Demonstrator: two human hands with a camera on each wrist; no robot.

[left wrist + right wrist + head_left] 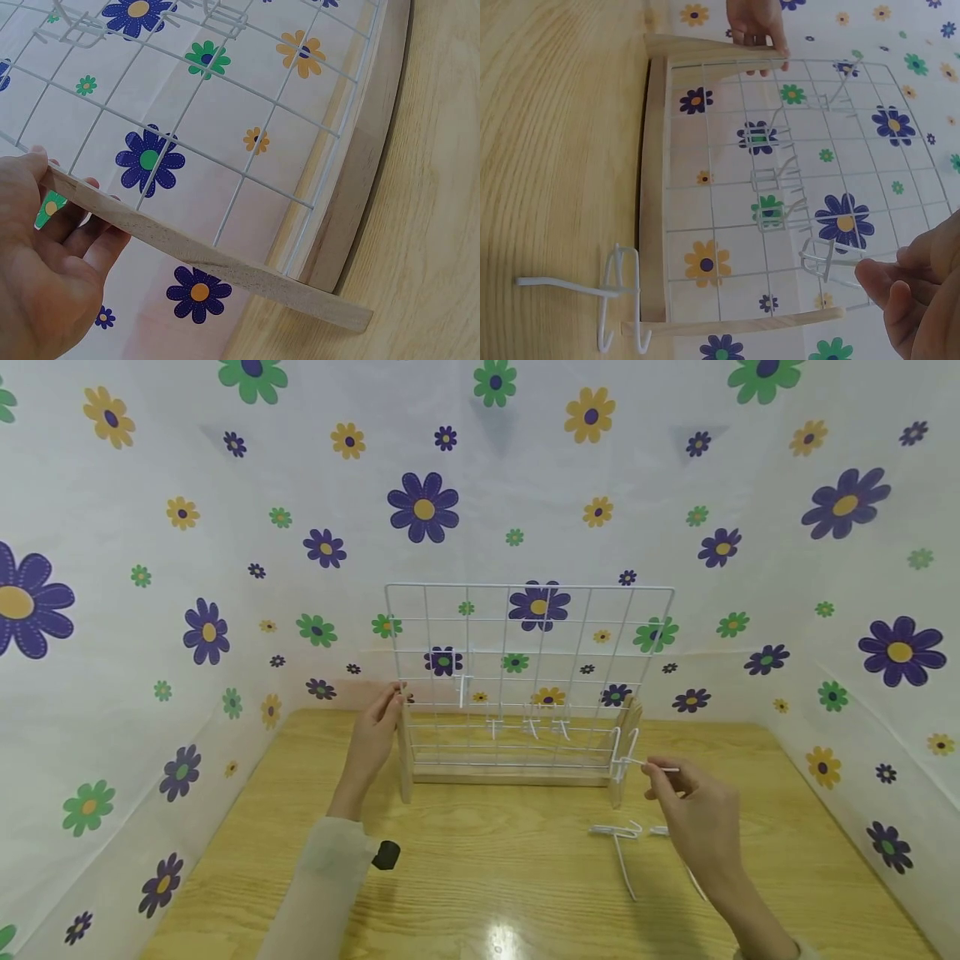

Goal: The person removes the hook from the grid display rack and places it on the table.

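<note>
A white wire grid rack (525, 681) stands on a wooden frame, with several white wire hooks (494, 725) hung on it. At its left side, my left hand (375, 732) grips the wooden side piece (180, 240), thumb on one face and fingers on the other. My right hand (697, 810) pinches the prong of another white wire hook (821, 259) between thumb and fingertips. That hook's bent wire end is held up close to the right part of the grid, by the right wooden side piece (626, 743).
On the table (480, 868), in front of the rack's right end, lies a loose white hook (617, 832). Beside it is another one (659, 831), partly hidden by my right hand. Flower-printed white sheeting (495, 468) encloses the back and both sides.
</note>
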